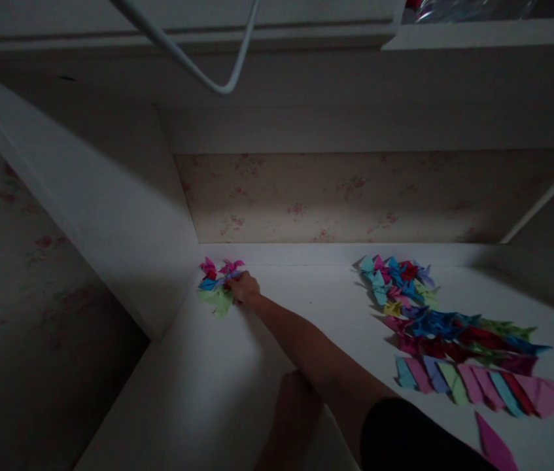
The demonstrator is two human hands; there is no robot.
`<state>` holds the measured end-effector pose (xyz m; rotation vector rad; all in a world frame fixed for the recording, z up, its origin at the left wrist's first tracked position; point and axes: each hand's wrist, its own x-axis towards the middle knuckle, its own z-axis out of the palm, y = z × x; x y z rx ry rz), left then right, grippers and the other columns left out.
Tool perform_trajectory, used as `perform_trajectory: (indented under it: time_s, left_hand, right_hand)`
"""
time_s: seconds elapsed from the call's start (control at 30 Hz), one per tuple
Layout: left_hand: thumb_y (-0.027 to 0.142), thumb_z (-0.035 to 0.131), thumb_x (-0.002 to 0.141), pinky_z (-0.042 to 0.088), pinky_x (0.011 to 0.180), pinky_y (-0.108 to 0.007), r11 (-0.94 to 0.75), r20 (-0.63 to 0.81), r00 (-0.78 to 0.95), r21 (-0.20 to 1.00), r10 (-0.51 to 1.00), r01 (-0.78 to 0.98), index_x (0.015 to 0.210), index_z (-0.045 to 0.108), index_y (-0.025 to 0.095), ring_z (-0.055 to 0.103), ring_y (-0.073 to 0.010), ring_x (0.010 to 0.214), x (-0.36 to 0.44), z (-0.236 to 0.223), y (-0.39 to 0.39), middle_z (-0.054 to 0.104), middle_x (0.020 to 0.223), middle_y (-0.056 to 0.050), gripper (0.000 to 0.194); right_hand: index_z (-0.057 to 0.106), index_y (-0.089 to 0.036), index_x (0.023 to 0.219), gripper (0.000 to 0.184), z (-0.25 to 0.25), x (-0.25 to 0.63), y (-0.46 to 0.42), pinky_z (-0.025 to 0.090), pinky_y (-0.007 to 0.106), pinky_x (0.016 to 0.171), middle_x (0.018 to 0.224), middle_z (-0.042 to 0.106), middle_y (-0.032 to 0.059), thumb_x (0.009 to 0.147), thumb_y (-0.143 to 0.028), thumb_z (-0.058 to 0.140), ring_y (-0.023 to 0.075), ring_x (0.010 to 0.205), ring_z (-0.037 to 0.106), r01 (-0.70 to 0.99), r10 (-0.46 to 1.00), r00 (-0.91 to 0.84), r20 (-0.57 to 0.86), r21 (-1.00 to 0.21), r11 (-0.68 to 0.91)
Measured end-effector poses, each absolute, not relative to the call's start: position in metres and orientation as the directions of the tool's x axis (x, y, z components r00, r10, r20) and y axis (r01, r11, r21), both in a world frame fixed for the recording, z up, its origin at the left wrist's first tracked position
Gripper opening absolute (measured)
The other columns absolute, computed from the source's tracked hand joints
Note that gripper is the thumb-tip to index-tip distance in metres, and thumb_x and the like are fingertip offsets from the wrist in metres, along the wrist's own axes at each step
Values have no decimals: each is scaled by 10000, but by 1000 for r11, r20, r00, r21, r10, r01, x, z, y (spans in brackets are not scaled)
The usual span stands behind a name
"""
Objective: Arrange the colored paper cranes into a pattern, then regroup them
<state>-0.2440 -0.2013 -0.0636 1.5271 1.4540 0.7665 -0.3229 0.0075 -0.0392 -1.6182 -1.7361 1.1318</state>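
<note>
My right hand [244, 288] reaches far forward, its fingers closed on a purple origami crane [228, 277] at the back left of the white surface. Close around it lie a pink origami crane [208, 267], a blue origami piece [207, 284] and a light green one [218, 299]. The part of the crane under my fingertips is hidden. Lower in the view, my left hand [297, 392] is in shadow, partly behind my right forearm. Its fingers are hidden, so whether it holds anything does not show.
Several rows of coloured origami cranes [399, 284] and flat folded papers [473, 386] lie on the right. One magenta folded paper [495, 445] is at the front right. A white shelf [277, 85] overhangs the surface, and a white cable [225, 88] dangles above. A white side panel [124, 216] stands left.
</note>
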Motion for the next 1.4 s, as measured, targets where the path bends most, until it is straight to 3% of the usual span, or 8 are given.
perform_trajectory:
  time_s: [0.2,0.43,0.6,0.7,0.8,0.97,1.17,1.4]
  left_hand:
    - [193,450,803,408,607,-327,33,-131,145,843,981,537,682,716,129,668,-281,757,-245,-66,-199,749,822,-174,299]
    - [361,445,851,364,579,-259,48,-89,105,939,990,340,708,663,137,603,-209,700,-241,-60,-204,701,720,-54,343]
    - [395,461,837,314,573,-246,56,-73,32,926,997,373,580,485,182,464,-135,603,-241,-63,-202,498,580,26,335]
    - [518,451,835,332,576,-240,97,-90,-41,971,995,217,627,474,190,437,-123,598,-241,-65,-198,463,604,37,388]
    - [692,434,765,304,475,-221,222,-222,-103,975,970,-19,675,491,190,394,-93,494,-239,-62,-197,428,584,55,514]
    - [744,410,763,165,349,-188,344,-332,91,897,939,-278,838,546,185,252,-27,327,-235,-49,-207,437,574,81,579]
    - [642,587,733,225,328,-163,233,-202,219,964,955,-126,764,538,174,294,-27,344,-223,-46,-220,416,551,90,472]
    - [726,461,760,244,355,-191,105,-129,118,977,985,187,838,582,192,325,-86,331,-213,-55,-233,363,389,93,553]
  right_hand:
    - [606,-149,1044,278,-41,-328,13,535,334,727,990,647,47,914,-387,545,153,816,632,509,956,-155,-249,-850,-138]
    - [647,-147,831,301,-38,-303,-8,457,200,497,567,601,-36,904,-418,539,81,473,550,312,960,-251,-125,-949,-42]
    - [628,-180,859,230,-26,-248,-39,387,176,439,560,572,-54,879,-395,551,67,423,491,170,944,-327,38,-981,98]
    - [609,-192,860,259,-17,-198,-71,352,177,406,584,539,-62,865,-444,549,64,413,447,133,936,-338,101,-979,154]
    - [605,-204,912,280,-7,-144,-109,349,185,410,627,539,-54,882,-469,518,70,430,436,141,929,-329,169,-964,225]
    - [645,-221,920,228,5,-72,-169,445,225,622,803,630,18,934,-370,473,118,660,568,355,867,-340,365,-804,478]
    - [623,-252,1003,205,-12,-34,-214,439,246,741,920,654,43,961,-286,426,145,845,601,472,772,-495,399,-622,624]
    - [481,-233,1153,262,-17,-31,-241,426,236,651,850,665,15,960,-399,419,137,733,593,422,949,-276,151,-869,260]
